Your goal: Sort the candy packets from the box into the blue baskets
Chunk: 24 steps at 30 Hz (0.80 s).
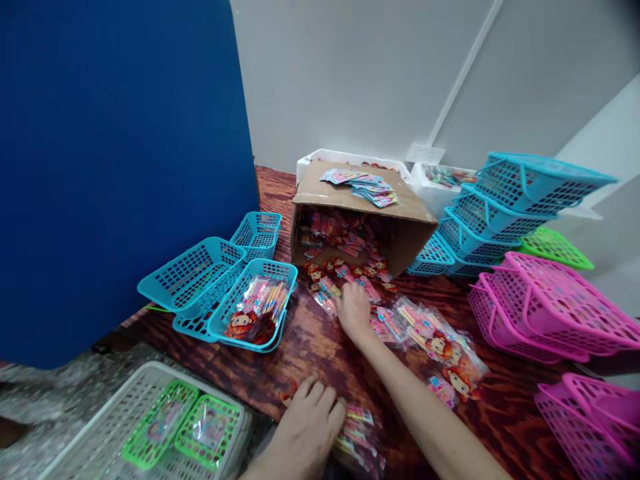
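Note:
My left hand (310, 427) is curled over a bunch of clear packets (357, 437) at the table's front edge. The packets hold slim pink and yellow pieces, and its fingertips are partly hidden. Farther forward, my right hand (354, 310) has its fingers bent down on a small packet (327, 293) by the mouth of a tipped cardboard box (417, 243). Pink packets with cartoon red-haired figures (345, 240) spill out of that box. Right of my right forearm lie larger clear bags (440, 337) with the same print.
A blue basket (263, 303) holding bagged packets stands at left beside other blue baskets (193, 277). Blue baskets (500, 210) and pink baskets (565, 307) are stacked at right. Printed cards (363, 183) lie on the box. A white crate (150, 380) with green baskets (207, 427) sits front left.

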Available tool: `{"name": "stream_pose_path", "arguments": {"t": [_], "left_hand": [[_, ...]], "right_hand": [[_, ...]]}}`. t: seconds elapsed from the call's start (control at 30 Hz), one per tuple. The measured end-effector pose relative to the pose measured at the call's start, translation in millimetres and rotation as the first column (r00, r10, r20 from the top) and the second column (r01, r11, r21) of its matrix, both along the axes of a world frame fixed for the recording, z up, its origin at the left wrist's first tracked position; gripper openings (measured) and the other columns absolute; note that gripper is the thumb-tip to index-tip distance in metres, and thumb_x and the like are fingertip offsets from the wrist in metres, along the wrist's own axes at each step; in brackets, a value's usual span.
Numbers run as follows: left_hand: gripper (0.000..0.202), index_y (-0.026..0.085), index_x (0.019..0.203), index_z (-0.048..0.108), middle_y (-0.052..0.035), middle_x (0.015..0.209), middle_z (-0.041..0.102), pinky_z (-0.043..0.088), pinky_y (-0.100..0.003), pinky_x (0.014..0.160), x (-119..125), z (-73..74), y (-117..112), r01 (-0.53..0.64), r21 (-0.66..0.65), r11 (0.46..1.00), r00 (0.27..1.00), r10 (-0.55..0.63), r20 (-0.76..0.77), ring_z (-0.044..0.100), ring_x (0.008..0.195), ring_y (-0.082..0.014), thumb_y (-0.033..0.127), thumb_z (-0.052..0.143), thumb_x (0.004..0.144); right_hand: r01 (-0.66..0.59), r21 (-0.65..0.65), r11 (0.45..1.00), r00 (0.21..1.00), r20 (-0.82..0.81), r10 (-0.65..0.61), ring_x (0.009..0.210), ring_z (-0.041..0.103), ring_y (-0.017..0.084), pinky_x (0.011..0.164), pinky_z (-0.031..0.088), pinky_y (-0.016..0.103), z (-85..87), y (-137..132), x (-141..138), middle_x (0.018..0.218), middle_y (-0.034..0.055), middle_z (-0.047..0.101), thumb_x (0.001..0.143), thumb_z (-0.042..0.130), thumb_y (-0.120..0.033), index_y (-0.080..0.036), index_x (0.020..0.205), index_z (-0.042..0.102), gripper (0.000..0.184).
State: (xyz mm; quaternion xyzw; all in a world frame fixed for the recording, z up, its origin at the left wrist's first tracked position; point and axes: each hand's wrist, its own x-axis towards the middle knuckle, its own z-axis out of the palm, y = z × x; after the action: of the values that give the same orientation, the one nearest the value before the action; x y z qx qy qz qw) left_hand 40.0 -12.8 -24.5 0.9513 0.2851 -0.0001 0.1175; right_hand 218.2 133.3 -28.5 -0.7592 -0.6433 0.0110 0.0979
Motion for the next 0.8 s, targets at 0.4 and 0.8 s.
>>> {"name": "stream_pose_path", "arguments": {"t": [0.4,0.8], "left_hand": [[0.021,0.018,0.109,0.059,-0.0094,0.109,0.06,0.042,-0.047,0.094,4,12.0,25,-0.166,-0.023,0.986,0.981,0.163,-0.105,0.053,0.101,-0.0275,0.018,0.046,0.093],[0.021,0.019,0.108,0.059,-0.008,0.108,0.06,0.039,-0.046,0.098,2,12.5,19,-0.176,0.021,0.984,0.981,0.178,-0.077,0.052,0.1,-0.0249,0.016,0.047,0.091]], "right_hand": [[0.003,-0.183,0.983,0.999,-0.05,-0.012,0.106,0.059,0.028,0.09,0.04,0.037,5.5,-26,2,0.109,0.0141,0.068,0.086,0.065,-0.026,-0.017,0.098,0.069,0.016],[0.018,-0.109,0.994,0.996,-0.09,-0.027,0.123,0.049,0.032,0.098,0.039,0.042,-1.2,-35,4,0.131,0.0174,0.055,0.086,0.065,-0.034,-0.019,0.126,0.057,0.044]]}}
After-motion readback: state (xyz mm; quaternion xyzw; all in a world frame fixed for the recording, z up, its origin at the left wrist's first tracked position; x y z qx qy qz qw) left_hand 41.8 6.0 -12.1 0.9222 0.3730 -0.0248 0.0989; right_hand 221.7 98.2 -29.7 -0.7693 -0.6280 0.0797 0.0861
